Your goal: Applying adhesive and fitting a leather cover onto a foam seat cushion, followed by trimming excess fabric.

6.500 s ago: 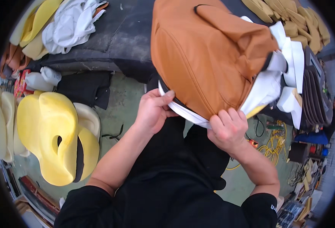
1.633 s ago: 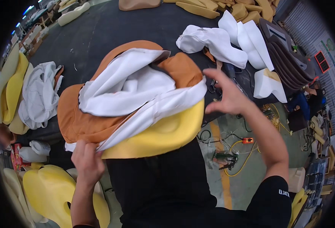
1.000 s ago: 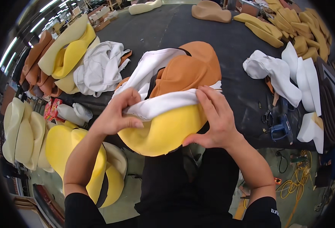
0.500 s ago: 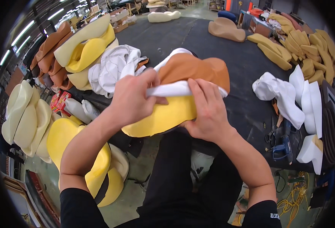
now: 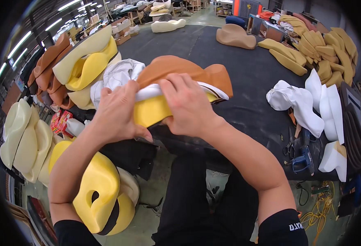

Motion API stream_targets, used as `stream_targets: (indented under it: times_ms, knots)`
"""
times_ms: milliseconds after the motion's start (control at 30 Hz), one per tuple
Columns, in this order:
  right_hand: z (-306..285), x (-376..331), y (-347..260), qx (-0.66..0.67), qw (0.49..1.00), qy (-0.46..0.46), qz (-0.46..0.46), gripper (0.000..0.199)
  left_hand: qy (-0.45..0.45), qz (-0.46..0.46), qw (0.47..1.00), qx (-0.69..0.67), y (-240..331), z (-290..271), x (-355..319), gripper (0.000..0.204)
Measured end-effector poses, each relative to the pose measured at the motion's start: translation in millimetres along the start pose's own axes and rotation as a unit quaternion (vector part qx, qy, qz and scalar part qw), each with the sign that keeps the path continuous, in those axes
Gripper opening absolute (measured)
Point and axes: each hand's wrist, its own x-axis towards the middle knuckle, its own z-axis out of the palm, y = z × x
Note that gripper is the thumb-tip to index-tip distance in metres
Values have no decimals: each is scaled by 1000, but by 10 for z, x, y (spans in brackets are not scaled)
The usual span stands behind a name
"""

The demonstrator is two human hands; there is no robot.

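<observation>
Black bench [image 5: 246, 78] spans the view beyond the grip. Stack of yellow and cream foam pieces [image 5: 82, 61] sits left of the grip; white cloth [image 5: 115, 76] lies just beside it on that side. White covers [image 5: 299, 102] lie well to the right, scissors [image 5: 289, 149] near them at the bench edge. Yellow foam cushion [image 5: 151, 110], partly sheathed in a tan cover [image 5: 180, 69] with a white lining edge [image 5: 149, 92], rests at the near bench edge. Left hand [image 5: 117, 112] is closed on the lining and foam. Right hand [image 5: 186, 104] is clamped over the cover's edge, fingers curled onto the lining. Both hands touch the cushion.
</observation>
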Motion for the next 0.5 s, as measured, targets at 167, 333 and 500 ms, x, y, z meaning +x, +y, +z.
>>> stream_targets:
  times_ms: [167, 333, 500]
  knots:
    - [-42, 412, 59, -66, 993, -97, 36, 59, -24, -29, 999, 30, -154, -53, 278, 85]
    - [42, 436, 371, -57, 990, -117, 56, 44, 11, 6, 998, 62, -158, 141, 579, 53]
    - [117, 429, 506, -12, 993, -107, 58, 23, 29, 29, 993, 107, -205, 218, 702, 38]
